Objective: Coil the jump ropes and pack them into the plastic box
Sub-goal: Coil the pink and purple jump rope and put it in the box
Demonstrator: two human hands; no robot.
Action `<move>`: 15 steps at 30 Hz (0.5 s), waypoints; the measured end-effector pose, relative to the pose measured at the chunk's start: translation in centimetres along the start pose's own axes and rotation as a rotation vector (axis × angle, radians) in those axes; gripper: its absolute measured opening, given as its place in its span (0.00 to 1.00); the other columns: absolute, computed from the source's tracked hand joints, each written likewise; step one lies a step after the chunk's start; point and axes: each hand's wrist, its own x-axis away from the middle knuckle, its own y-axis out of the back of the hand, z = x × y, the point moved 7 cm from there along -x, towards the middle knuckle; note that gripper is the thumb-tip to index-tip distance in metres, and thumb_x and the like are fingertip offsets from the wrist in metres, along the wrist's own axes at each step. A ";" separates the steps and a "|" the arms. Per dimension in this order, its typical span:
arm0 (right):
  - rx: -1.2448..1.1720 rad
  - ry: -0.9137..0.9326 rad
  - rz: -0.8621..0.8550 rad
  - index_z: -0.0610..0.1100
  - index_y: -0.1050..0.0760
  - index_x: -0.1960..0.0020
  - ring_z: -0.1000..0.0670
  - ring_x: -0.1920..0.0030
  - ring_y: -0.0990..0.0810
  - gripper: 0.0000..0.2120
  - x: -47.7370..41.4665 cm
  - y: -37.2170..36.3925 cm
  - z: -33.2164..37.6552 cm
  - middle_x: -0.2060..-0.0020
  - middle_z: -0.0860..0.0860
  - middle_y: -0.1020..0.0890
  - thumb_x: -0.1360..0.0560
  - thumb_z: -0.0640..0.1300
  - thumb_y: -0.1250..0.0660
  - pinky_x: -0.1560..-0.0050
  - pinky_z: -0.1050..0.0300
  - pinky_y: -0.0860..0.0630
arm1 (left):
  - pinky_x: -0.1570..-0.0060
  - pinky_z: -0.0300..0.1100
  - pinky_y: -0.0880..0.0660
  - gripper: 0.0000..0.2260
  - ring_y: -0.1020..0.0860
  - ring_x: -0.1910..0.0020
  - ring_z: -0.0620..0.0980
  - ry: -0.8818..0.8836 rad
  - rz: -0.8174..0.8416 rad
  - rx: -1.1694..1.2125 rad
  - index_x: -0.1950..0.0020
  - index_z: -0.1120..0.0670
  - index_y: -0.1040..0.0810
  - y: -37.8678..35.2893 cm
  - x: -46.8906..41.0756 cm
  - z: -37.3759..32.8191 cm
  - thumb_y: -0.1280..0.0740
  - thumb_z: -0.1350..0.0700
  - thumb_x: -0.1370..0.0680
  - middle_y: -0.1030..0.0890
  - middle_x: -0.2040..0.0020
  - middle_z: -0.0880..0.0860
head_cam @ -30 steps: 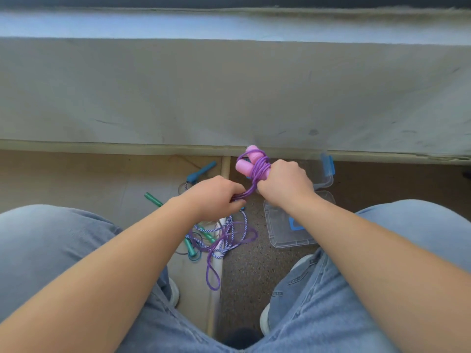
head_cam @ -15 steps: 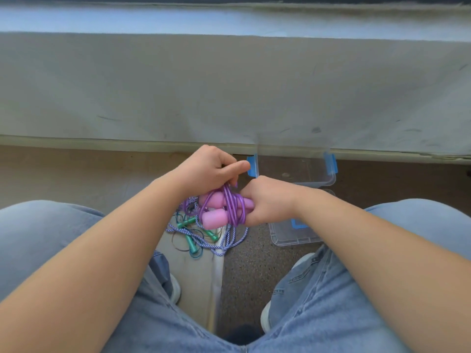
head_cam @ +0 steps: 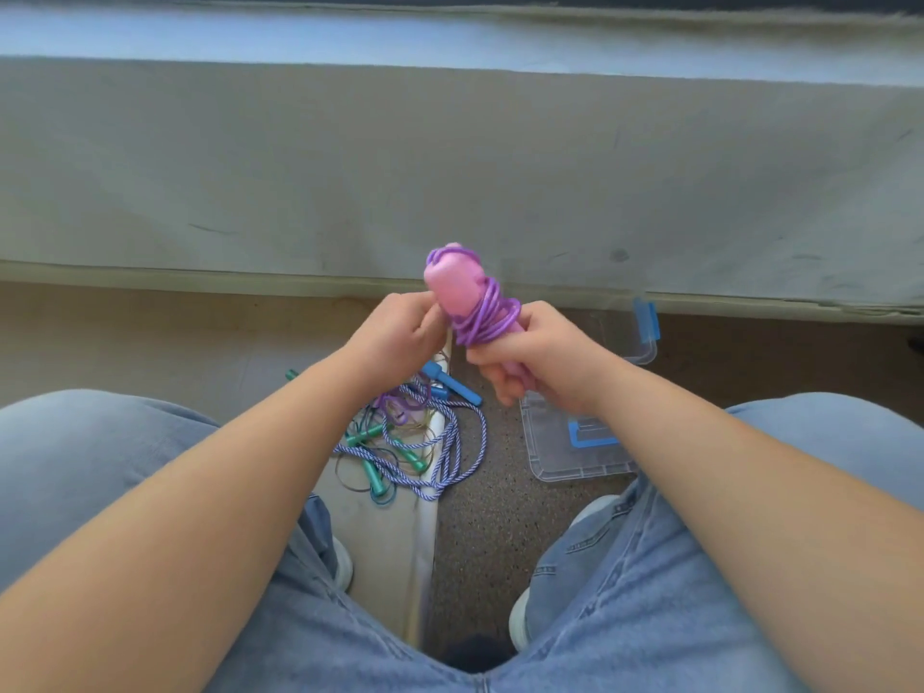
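Seated person, head view. The pink-handled jump rope (head_cam: pixel 452 287) is held up between the two hands, above the floor and in front of the knees, with its handles tilted to the far left. Its purple cord (head_cam: pixel 487 317) is wound in loops around the paired handles. The right hand (head_cam: pixel 545 365) is clenched around the near, lower end of the handles. The left hand (head_cam: pixel 400 337), fingers curled, pinches the bundle on its left side. Below the hands, a pile of loose ropes (head_cam: pixel 430 442) with green and blue handles lies on the floor. The clear plastic box (head_cam: pixel 645 345) stands just right of the right hand, partly hidden by it. Its lid (head_cam: pixel 560 457) lies nearer, beside the pile.
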 end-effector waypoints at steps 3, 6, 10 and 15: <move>0.020 -0.057 -0.199 0.38 0.23 0.60 0.48 0.78 0.33 0.04 -0.7 1.8 -0.2 0.74 0.45 0.26 0.29 0.35 0.28 0.70 0.54 0.33 | 0.68 0.42 0.34 0.07 0.27 0.69 0.43 -0.054 0.103 -0.148 0.57 0.42 0.32 -1.8 0.4 -0.5 0.37 0.50 0.21 0.24 0.68 0.46; 0.137 -0.151 -0.410 0.38 0.22 0.62 0.49 0.78 0.32 0.04 -0.9 3.7 -1.2 0.75 0.46 0.25 0.30 0.36 0.29 0.71 0.52 0.27 | 0.65 0.37 0.33 0.02 0.24 0.68 0.35 0.064 0.266 -0.068 0.52 0.44 0.27 -4.1 1.1 0.3 0.37 0.52 0.21 0.20 0.63 0.43; 0.651 -0.227 -0.528 0.44 0.23 0.66 0.42 0.67 0.22 0.15 -0.6 5.1 -1.5 0.69 0.44 0.19 0.36 0.56 0.33 0.64 0.52 0.23 | 0.65 0.30 0.30 0.05 0.20 0.65 0.36 0.117 0.358 -0.014 0.47 0.47 0.24 -4.9 1.5 0.5 0.38 0.55 0.20 0.21 0.60 0.43; 0.953 -0.368 -0.553 0.43 0.21 0.48 0.37 0.51 0.19 0.20 -0.8 5.5 -2.7 0.51 0.41 0.17 0.28 0.59 0.36 0.55 0.53 0.27 | 0.56 0.44 0.28 0.08 0.23 0.57 0.51 -0.015 0.466 -0.343 0.53 0.44 0.23 -5.7 1.5 0.2 0.36 0.57 0.25 0.23 0.60 0.46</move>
